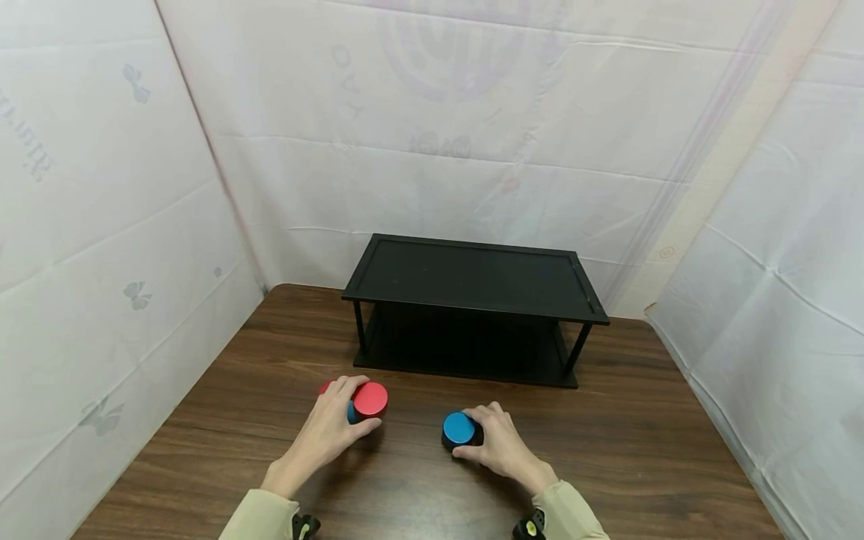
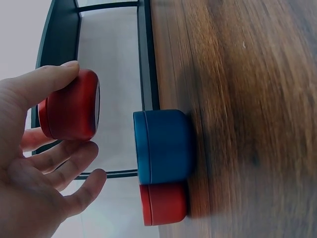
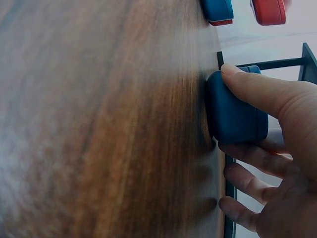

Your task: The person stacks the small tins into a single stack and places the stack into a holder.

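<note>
My left hand (image 1: 328,420) pinches a small round red tin (image 1: 371,398) between thumb and fingers. The left wrist view shows this tin held up above the wooden table, its other fingers spread loosely. Below it a blue tin (image 2: 166,146) stands on the table, with a second red tin (image 2: 166,204) right beside it. Both are partly covered by my left hand in the head view. Farther right, my right hand (image 1: 502,444) grips another blue tin (image 1: 459,427), thumb on one side and fingers on the other, low at the tabletop.
Behind the hands stands a black two-level rack (image 1: 472,277) with a flat top and a lower shelf. The brown wooden table (image 1: 648,450) reaches to white sheeting (image 1: 439,172) at the back and both sides.
</note>
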A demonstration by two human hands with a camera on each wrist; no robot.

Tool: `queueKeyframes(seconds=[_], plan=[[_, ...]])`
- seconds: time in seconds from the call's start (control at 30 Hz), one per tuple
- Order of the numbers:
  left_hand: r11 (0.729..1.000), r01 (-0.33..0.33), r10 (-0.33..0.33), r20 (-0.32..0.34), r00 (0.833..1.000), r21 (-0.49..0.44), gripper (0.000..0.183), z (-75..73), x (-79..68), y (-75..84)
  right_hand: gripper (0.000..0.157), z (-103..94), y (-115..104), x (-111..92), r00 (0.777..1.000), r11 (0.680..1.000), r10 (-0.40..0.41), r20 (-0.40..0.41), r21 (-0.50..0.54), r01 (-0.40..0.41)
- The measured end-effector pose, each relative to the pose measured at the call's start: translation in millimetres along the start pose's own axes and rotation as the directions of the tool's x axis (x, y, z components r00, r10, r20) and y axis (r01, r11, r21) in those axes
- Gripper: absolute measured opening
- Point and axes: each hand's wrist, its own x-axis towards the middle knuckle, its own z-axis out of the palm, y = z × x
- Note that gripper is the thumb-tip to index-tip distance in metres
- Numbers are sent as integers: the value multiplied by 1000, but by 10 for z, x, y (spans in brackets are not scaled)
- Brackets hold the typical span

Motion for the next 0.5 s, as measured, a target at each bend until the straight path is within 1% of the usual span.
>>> queueKeyframes(seconds=[0.27, 0.5], plan=[[1000, -13, 13, 3, 1000, -19, 67, 28, 19, 54, 63, 6, 8, 5, 1000, 1000, -7, -12, -1, 7], [999, 3, -2, 14, 1000, -35, 67, 49, 29, 101, 62, 3, 6, 4, 1000, 1000, -5, -4, 5, 5]])
